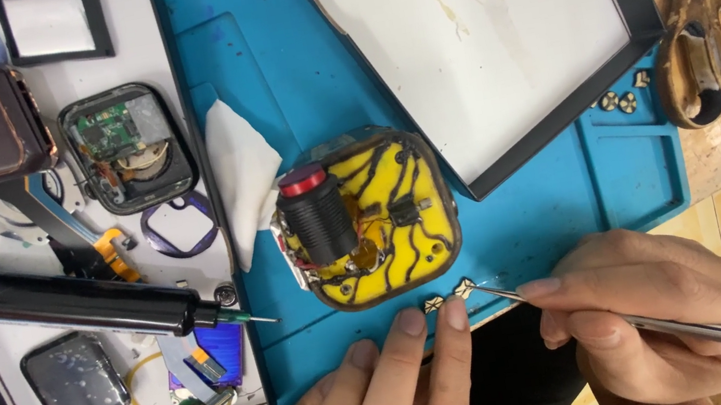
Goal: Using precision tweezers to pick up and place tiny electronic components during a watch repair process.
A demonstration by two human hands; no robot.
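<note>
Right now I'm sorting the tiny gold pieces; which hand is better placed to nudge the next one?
Probably the right hand: its tweezers already have the tip at a small gold piece. The left hand only rests fingertips nearby.

Bright even light, soft shadows, sharp focus, slight glare

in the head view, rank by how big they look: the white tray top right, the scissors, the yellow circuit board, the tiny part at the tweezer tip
1. white tray
2. yellow circuit board
3. scissors, close to the board in apparent size and partly cut off, so unsure
4. tiny part
</note>
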